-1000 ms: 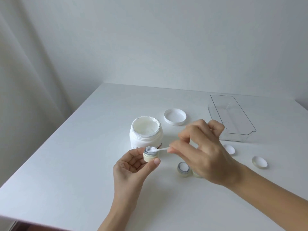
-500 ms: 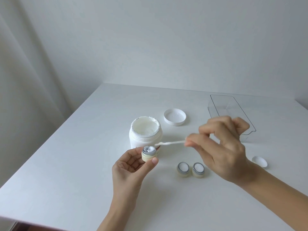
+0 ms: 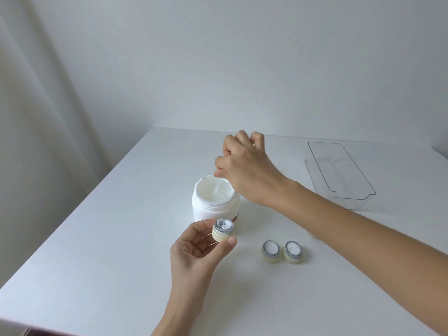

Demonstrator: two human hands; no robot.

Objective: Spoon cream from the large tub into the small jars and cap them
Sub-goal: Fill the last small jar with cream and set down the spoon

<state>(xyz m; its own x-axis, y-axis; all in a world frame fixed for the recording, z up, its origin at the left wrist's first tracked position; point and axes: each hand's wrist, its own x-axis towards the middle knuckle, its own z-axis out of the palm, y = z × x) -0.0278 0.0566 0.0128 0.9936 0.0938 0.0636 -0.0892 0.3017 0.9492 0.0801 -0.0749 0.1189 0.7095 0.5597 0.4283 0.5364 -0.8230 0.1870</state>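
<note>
1. Step in hand: a reload scoop. The right hand (image 3: 244, 166) pinches a thin white plastic spatula (image 3: 217, 187) whose tip is down inside the large white plastic cream tub (image 3: 215, 202).
2. Right grip: thumb and forefinger are closed on the spatula's top end, the other fingers curled above it. Whether the tip has picked up cream cannot be told; it blends with the contents.
3. Left hand (image 3: 196, 253): its grip is closed on a small cream-coloured jar with a grey rim (image 3: 223, 230), held between thumb and fingertips just in front of the tub, off the white tabletop (image 3: 97, 238), mouth up.
4. The held jar is only partly filled: a white dollop sits on one side and grey interior shows.
5. Two more small cream-coloured jars (image 3: 282, 252) stand side by side on the tabletop to the right, filled with cream and uncapped.
6. A clear plastic bin (image 3: 339, 175) sits at far right, apart from the work.
7. Progress, as a judgement: filling is on the third jar and no capping is done.
8. The next move calls for lifting a loaded tip clear of the tub rim, carrying it the short way to the held jar, and wiping it off inside the mouth without smearing the threads.
</note>
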